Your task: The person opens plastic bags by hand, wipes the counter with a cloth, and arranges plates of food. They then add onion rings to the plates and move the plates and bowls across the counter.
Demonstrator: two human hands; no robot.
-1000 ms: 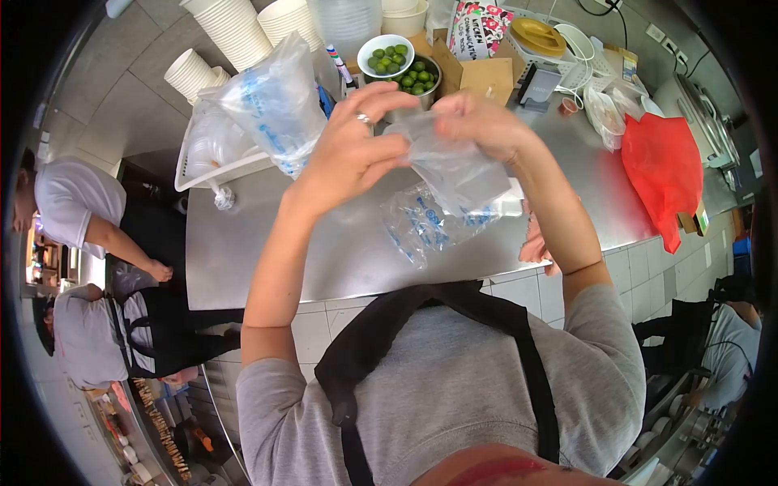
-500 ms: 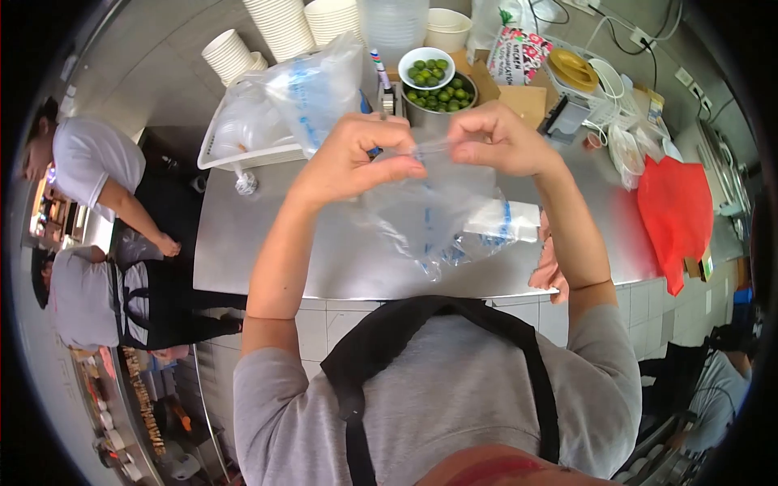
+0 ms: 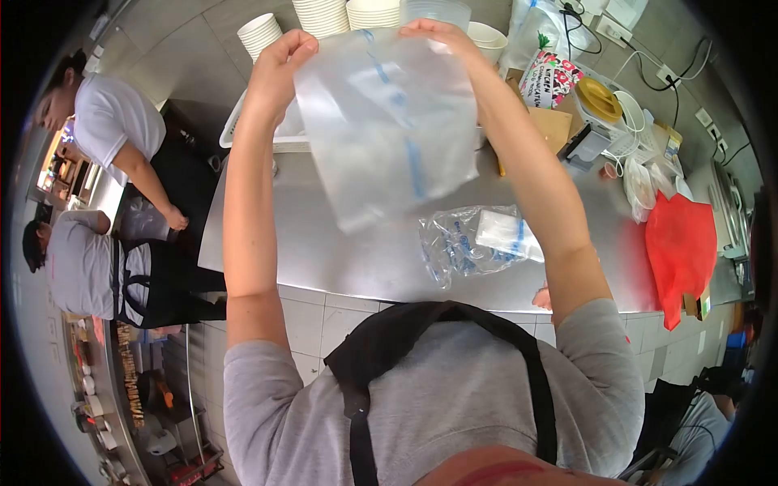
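Observation:
A clear plastic bag (image 3: 389, 134) with blue print hangs spread out between my two hands over the metal table (image 3: 348, 255). My left hand (image 3: 279, 69) pinches its upper left corner. At the upper right corner, my right hand (image 3: 442, 34) has its fingers closed on the edge. Below the bag, a crinkled clear packet (image 3: 458, 243) and a white folded stack with a blue stripe (image 3: 504, 233) lie on the table. The bag hides much of the white tray behind it.
Stacked paper cups (image 3: 259, 36) and white bowls (image 3: 373, 14) stand at the back. Right of them are a yellow lid (image 3: 598, 99), cables and a red bag (image 3: 681, 251). Two people stand at the left; another person is at the lower right.
Both hands have risen and moved apart, the left one up and leftward. The bag, bunched between them before, is now stretched open flat. It now covers the place where the green fruit showed.

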